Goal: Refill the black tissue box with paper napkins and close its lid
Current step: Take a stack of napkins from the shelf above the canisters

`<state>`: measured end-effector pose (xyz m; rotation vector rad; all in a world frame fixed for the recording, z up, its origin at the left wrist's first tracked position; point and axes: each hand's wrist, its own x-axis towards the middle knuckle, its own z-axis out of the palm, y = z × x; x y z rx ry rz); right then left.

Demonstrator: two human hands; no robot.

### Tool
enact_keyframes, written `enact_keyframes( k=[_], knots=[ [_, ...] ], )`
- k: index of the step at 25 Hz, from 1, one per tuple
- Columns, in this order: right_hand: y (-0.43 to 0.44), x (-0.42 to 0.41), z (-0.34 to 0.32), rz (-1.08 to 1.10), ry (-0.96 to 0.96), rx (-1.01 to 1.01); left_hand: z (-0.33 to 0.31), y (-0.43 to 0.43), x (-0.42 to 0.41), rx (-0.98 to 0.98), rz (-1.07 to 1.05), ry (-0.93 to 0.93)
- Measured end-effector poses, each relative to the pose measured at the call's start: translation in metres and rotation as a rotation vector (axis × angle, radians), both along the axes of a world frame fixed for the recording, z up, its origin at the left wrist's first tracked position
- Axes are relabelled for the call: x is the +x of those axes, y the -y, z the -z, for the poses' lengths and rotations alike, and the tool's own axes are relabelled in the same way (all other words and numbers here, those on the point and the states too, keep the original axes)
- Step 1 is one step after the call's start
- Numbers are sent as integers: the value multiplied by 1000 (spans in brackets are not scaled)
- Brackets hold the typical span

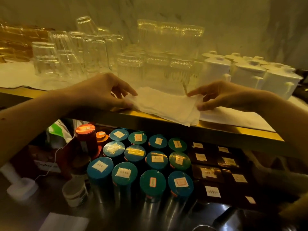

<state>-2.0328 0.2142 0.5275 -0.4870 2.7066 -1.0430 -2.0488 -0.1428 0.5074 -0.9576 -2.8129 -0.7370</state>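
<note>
A small stack of white paper napkins [164,105] lies on the front edge of a gold-trimmed shelf [236,130], one corner hanging over the edge. My left hand [103,92] pinches the stack's left end between thumb and fingers. My right hand [215,97] pinches its right end the same way. More white paper [233,116] lies flat on the shelf under my right wrist. No black tissue box is in sight.
Upturned clear glasses [93,54] and ribbed glasses [166,47] crowd the shelf behind the napkins, with white lidded pots [250,72] at right. Below stand several blue and green lidded tins [153,180], a red tin [85,139], dark labelled boxes [210,172] and a white paper sheet [65,222].
</note>
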Motion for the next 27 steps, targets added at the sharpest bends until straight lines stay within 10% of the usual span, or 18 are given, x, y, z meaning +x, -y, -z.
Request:
enact_keyframes(
  k=[27],
  knots=[
    [10,-7,14,8,-230,-210,7,0,-2,375,45,-3]
  ],
)
